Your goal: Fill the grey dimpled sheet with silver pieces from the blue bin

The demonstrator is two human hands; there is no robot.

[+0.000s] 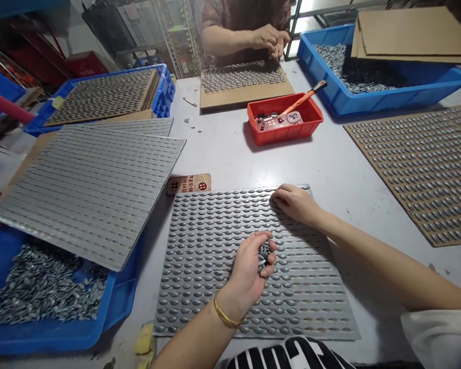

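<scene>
One grey board (322,294) lay along the worktop's (226,154) near edge beneath two hands.
The left hand (249,261) curled around uncountable metal pieces (264,255) over the board's middle; a tilting palm could have spilled them. The right hand (292,203) bent down near the board's far right corner, its grip impossible to tell. One red bin (286,135) stood beyond.

I see the white table (223,154) bright in the middle of my view, but the upper left is dark. Soft shadows lie below the right arm (369,261) and beside the red bin (288,134). Tiny shiny spots dot the grey board (322,302). Far things look a bit fuzzy, and the edges look stretched.
</scene>
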